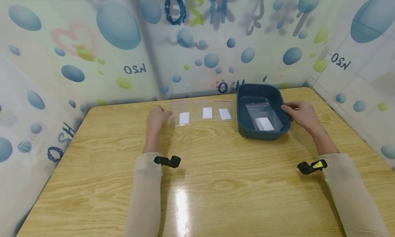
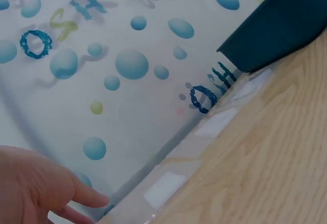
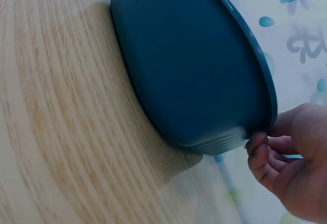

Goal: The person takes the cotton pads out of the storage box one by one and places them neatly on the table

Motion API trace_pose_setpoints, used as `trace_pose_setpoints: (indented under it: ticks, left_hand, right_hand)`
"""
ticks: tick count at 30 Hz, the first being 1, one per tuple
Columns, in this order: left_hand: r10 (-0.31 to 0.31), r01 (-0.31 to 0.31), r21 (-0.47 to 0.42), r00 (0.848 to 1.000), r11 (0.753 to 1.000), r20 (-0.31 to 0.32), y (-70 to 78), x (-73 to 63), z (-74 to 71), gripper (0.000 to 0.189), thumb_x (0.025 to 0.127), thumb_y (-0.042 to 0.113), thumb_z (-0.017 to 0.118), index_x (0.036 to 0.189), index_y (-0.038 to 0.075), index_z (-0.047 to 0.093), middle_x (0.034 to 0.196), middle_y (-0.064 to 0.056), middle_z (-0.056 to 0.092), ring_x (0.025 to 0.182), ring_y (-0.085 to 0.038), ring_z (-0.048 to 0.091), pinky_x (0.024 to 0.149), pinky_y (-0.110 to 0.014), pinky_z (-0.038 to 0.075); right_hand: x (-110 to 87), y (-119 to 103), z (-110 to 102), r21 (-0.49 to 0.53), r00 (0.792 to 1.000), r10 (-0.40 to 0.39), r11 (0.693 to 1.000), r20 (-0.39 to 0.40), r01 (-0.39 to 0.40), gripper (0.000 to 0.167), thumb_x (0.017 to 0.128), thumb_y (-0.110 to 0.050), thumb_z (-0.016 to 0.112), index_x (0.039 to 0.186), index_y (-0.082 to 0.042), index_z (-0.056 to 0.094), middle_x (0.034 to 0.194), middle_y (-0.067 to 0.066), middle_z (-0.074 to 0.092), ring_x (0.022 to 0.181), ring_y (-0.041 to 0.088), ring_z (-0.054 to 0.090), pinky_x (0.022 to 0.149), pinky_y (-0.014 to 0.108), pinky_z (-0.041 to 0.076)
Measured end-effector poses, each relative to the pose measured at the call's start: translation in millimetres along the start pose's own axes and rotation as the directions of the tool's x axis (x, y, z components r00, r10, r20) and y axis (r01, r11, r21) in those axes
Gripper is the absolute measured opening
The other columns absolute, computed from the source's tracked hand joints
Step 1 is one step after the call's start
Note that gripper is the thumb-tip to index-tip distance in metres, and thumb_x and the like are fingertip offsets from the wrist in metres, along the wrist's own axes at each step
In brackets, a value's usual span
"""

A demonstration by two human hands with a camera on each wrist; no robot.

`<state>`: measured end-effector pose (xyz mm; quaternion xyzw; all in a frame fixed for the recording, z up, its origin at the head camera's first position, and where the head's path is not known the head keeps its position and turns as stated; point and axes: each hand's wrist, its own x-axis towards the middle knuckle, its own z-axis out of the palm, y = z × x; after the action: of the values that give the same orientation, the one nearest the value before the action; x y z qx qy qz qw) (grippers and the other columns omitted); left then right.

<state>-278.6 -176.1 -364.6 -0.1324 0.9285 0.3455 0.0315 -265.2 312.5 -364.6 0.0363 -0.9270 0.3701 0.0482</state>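
Observation:
A dark blue plastic basin (image 1: 260,135) stands at the back right of the table. My right hand (image 1: 303,117) pinches its right rim, thumb on top and fingers curled beneath, as the right wrist view shows. Inside the basin lie clear zip bags (image 1: 253,110) with white cards (image 1: 264,123). Left of the basin, three clear zip bags lie in a row, each with a white card: a left bag (image 1: 179,106), a middle bag (image 1: 202,104) and a right bag (image 1: 223,105). My left hand (image 1: 155,119) is at the left bag's left edge, fingers relaxed, thumb extended toward it.
The wood-grain table (image 1: 203,168) ends at the back against a patterned curtain (image 1: 210,45) with blue bubbles. More of that patterned covering hangs along both sides. Black wrist cameras (image 1: 168,161) sit on both sleeves.

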Motion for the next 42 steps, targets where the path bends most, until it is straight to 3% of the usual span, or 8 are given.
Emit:
trace_pose_setpoints:
  ticks: [4,8,12,17,24,30,42]
  left_hand:
    - [0.015,-0.017,-0.061,0.999,0.998,-0.043,1.6,0.2,-7.0,0.055,0.102,0.031,0.049,0.142,-0.007,0.043,0.143,-0.025,0.050,0.129,-0.042,0.049,0.106,-0.052,0.040]
    - [0.060,-0.069,-0.126,0.995,0.990,-0.073,6.3,1.3,-11.2,0.056,0.103,0.030,0.048,0.143,-0.007,0.041,0.146,-0.027,0.047,0.132,-0.044,0.046,0.108,-0.053,0.039]
    - [0.072,-0.083,-0.180,0.995,0.980,-0.066,14.2,0.4,-13.2,0.053,0.103,0.030,0.050,0.142,-0.006,0.043,0.138,-0.026,0.052,0.120,-0.041,0.055,0.101,-0.049,0.045]
    - [0.043,-0.053,-0.280,0.998,0.959,-0.042,23.7,-4.8,-14.9,0.051,0.104,0.029,0.050,0.144,-0.002,0.043,0.126,-0.021,0.056,0.100,-0.030,0.059,0.089,-0.041,0.049]
    - [0.049,-0.084,-0.374,0.994,0.923,-0.103,33.8,-9.1,-13.4,0.045,0.104,0.024,0.051,0.141,-0.001,0.045,0.128,-0.020,0.057,0.104,-0.030,0.061,0.087,-0.038,0.051]
    - [0.091,-0.136,-0.396,0.987,0.908,-0.130,44.0,-11.9,-10.7,0.042,0.102,0.022,0.052,0.138,0.000,0.048,0.119,-0.020,0.059,0.096,-0.028,0.064,0.080,-0.034,0.053]
    - [0.172,-0.207,-0.486,0.978,0.849,-0.116,71.8,-29.3,-7.1,0.039,0.104,0.019,0.054,0.136,-0.003,0.049,0.116,-0.019,0.059,0.097,-0.033,0.066,0.082,-0.033,0.057]
  right_hand:
    - [0.0,-0.8,-0.1,-0.003,1.000,0.001,1.000,0.003,-0.001,0.051,0.105,-0.035,0.054,0.128,0.010,0.061,0.105,0.025,0.065,0.065,0.008,0.059,0.062,0.026,0.053]
    - [0.0,-1.0,-0.1,-0.002,1.000,-0.001,1.000,0.005,0.001,0.051,0.105,-0.035,0.054,0.128,0.010,0.061,0.104,0.025,0.066,0.065,0.008,0.059,0.062,0.026,0.053]
    - [-0.1,-0.4,0.0,0.003,1.000,-0.005,1.000,0.003,0.005,0.051,0.105,-0.034,0.054,0.128,0.010,0.060,0.103,0.024,0.065,0.065,0.008,0.059,0.061,0.025,0.052]
    - [-0.2,0.8,-0.1,0.012,1.000,-0.014,1.000,0.001,0.014,0.051,0.105,-0.035,0.054,0.129,0.011,0.060,0.105,0.025,0.065,0.065,0.007,0.059,0.062,0.026,0.054]
    - [-0.3,1.0,-0.2,0.014,1.000,-0.022,1.000,0.000,0.022,0.052,0.105,-0.035,0.054,0.128,0.011,0.060,0.105,0.025,0.065,0.064,0.007,0.059,0.062,0.026,0.055]
    - [-0.6,0.4,-0.3,0.015,1.000,-0.018,1.000,0.000,0.018,0.052,0.105,-0.035,0.054,0.129,0.011,0.060,0.107,0.026,0.065,0.065,0.007,0.059,0.063,0.025,0.055]
    - [0.3,1.0,0.2,0.009,1.000,-0.005,1.000,0.003,0.005,0.052,0.105,-0.036,0.054,0.129,0.010,0.060,0.106,0.025,0.065,0.065,0.007,0.059,0.063,0.026,0.054]
